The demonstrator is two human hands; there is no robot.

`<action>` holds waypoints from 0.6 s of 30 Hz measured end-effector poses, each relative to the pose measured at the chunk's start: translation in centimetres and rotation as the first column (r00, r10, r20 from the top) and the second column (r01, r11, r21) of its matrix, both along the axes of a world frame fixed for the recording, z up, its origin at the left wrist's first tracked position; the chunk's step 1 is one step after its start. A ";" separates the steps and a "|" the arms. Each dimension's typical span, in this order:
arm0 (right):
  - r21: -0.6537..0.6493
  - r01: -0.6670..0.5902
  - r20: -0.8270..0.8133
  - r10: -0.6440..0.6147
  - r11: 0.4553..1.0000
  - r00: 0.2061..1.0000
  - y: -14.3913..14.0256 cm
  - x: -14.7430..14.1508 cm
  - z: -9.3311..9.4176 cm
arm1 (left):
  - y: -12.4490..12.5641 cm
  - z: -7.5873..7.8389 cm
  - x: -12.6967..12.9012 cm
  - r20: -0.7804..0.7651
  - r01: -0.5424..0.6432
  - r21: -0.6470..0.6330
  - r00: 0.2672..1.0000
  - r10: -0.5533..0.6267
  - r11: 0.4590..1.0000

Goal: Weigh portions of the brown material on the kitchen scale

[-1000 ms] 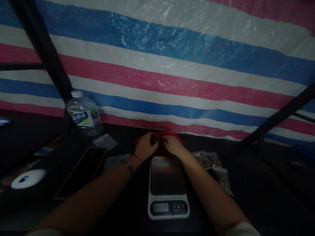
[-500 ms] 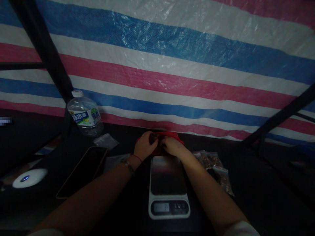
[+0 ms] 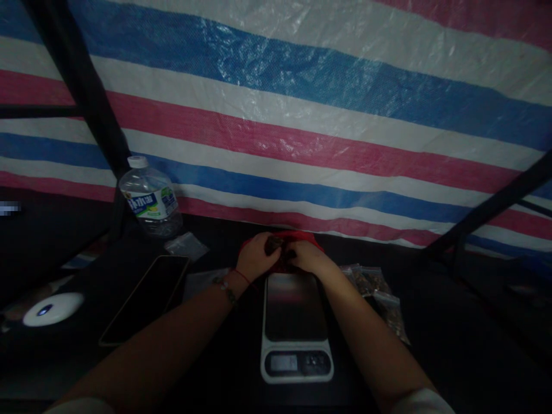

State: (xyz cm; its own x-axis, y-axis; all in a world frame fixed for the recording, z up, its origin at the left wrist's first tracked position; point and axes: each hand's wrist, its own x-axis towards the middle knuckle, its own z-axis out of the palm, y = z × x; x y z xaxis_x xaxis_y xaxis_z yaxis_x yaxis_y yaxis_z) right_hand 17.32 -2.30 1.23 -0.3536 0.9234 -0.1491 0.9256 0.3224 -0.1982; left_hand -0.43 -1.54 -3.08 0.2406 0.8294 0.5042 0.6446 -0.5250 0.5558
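Note:
Both my hands meet over a red bowl [image 3: 311,238] at the far side of a dark table. My left hand [image 3: 255,257] pinches a small clear bag of dark bits [image 3: 273,245] at the bowl's rim. My right hand [image 3: 307,256] touches the same bag from the right, fingers curled on it. Just in front of the hands stands a white kitchen scale [image 3: 295,328] with a dark, bare platform and a small display at its near edge.
A water bottle [image 3: 149,199] stands at the back left, a small plastic bag [image 3: 186,246] beside it. A dark phone [image 3: 146,296] lies left of the scale, a white round device [image 3: 52,308] further left. Several filled bags [image 3: 376,290] lie right of the scale. A striped tarp [image 3: 302,115] hangs behind.
My hands stay at the bowl with only small finger shifts on the bag. The view has tilted slightly.

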 end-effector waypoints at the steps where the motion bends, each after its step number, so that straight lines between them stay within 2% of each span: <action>1: -0.011 -0.016 -0.011 0.016 1.000 1.000 0.0 0.0 0.0 | 0.0 0.0 0.0 -0.004 0.012 -0.002 1.000 -0.012 1.000; 4: -0.016 -0.038 -0.027 0.038 0.999 0.999 0.2 0.1 -0.2 | 0.0 -0.2 0.1 -0.016 0.054 -0.016 0.998 -0.054 0.998; 11: 0.153 0.063 -0.090 -0.050 0.986 0.995 1.1 0.4 -0.7 | 0.1 -0.3 0.1 0.011 0.153 0.004 0.988 -0.153 0.988; 18: 0.239 0.151 -0.253 -0.088 0.959 0.964 1.1 0.6 -0.5 | -0.2 -0.1 0.1 -0.053 0.111 -0.067 0.992 -0.114 0.992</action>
State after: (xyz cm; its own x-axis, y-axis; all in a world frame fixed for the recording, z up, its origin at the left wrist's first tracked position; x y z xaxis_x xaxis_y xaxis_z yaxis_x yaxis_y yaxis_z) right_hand 17.90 -1.16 0.69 -0.2345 0.9571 0.1704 0.8966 0.2807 -0.3426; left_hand -0.35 -1.74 -3.20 0.3610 0.8252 0.4345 0.6146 -0.5609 0.5546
